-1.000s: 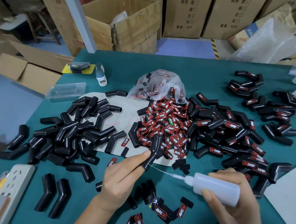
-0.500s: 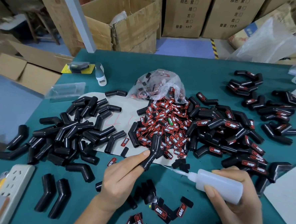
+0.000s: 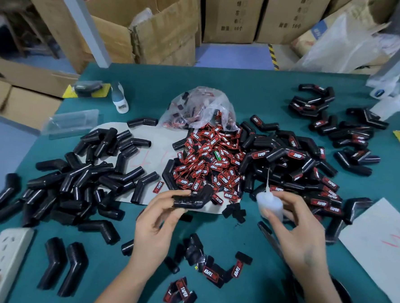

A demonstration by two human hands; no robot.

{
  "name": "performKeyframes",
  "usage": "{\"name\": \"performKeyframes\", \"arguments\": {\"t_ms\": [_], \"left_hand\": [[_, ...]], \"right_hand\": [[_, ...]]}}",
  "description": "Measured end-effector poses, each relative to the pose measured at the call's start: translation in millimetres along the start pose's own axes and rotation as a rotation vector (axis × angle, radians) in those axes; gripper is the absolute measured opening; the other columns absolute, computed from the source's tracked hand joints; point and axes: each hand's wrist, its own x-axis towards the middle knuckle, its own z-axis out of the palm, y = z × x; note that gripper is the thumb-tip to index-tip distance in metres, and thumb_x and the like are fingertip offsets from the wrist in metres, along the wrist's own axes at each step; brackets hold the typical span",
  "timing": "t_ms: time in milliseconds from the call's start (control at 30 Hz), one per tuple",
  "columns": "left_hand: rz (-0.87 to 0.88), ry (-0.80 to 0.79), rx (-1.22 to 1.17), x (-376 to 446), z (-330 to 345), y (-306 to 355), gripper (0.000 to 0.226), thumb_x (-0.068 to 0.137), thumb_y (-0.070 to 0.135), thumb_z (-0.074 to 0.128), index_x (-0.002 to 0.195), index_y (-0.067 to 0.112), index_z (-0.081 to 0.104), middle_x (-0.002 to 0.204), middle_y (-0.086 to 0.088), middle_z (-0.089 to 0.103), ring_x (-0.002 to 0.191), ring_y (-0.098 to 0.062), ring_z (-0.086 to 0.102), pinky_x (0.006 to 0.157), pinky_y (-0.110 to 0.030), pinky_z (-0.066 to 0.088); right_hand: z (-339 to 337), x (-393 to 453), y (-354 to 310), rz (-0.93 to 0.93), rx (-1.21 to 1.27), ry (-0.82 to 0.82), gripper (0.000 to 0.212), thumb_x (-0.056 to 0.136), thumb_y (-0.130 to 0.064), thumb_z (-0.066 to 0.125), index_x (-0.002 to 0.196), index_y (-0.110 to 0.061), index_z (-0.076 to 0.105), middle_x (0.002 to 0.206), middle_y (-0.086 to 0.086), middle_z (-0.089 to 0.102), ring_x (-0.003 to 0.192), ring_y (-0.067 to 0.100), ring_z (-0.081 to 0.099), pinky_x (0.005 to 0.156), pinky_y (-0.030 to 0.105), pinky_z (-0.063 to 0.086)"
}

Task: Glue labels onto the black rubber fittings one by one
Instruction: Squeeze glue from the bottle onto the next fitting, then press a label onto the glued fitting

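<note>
The glue bottle (image 3: pixel 269 203) is now being held upright in the right hand (image 3: pixel 299 232), its thin nozzle pointing up and away from the work; a second ago it was being laid nearly flat, with the nozzle tip aimed at the fitting. The bottle is being gripped around its body by curled fingers (image 3: pixel 283 197) and thumb, near the edge of the table (image 3: pixel 256 89) side of the labelled pile.

The black rubber fitting (image 3: pixel 191 198) is being pinched by the left hand (image 3: pixel 159 221) between thumb and fingertips. It is being held roughly level above the table, just in front of the heap of red-and-black labels (image 3: pixel 207 161) — earlier it was being held more on end, with its upper limb offered to the nozzle.

Judgement: the gluing stroke on this piece is likely finished, and the fitting is being turned to receive a label. Whether glue is actually lying on the surface cannot be told; the rubber is too dark and glossy.

No label is being held yet. The nearest loose ones are lying just beyond the fitting, at the front of the heap.

Unlabelled fittings (image 3: pixel 80 181) are piled to the left, labelled fittings (image 3: pixel 293 171) to the right — the task is being judged as roughly midway.
</note>
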Motion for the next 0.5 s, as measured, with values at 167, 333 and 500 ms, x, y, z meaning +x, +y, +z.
{"name": "performKeyframes", "arguments": {"t_ms": [167,333,500], "left_hand": [[-0.27,-0.041,-0.221,-4.7,2.2,-2.5,0.028,0.104,0.049,0.062,0.118,0.025,0.067,0.123,-0.013,0.071,0.118,-0.034,0.068,0.102,-0.043,0.057],[-0.353,-0.06,-0.362,0.3,3.5,-2.1,0.021,0.106,0.035,0.054,0.118,0.019,0.061,0.127,-0.02,0.069,0.123,-0.037,0.065,0.105,-0.046,0.054],[-0.417,0.011,-0.5,7.1,2.4,1.9,0.02,0.107,0.022,0.043,0.112,0.025,0.062,0.115,-0.018,0.074,0.112,-0.037,0.07,0.095,-0.04,0.056]], "right_hand": [[5.2,4.0,3.3,0.082,-0.021,-0.001,0.045,0.09,-0.028,0.078,0.099,-0.065,0.053,0.107,-0.043,0.064,0.102,-0.014,0.063,0.085,0.013,0.045],[7.5,4.5,9.0,0.111,-0.06,-0.001,0.037,0.088,-0.038,0.075,0.1,-0.061,0.048,0.111,-0.044,0.061,0.102,-0.016,0.062,0.077,0.017,0.046],[3.6,-10.5,1.2,-0.287,-0.077,0.459,0.022,0.098,-0.031,0.073,0.11,-0.024,0.056,0.11,-0.002,0.059,0.101,0.013,0.06,0.094,0.023,0.046]]}}
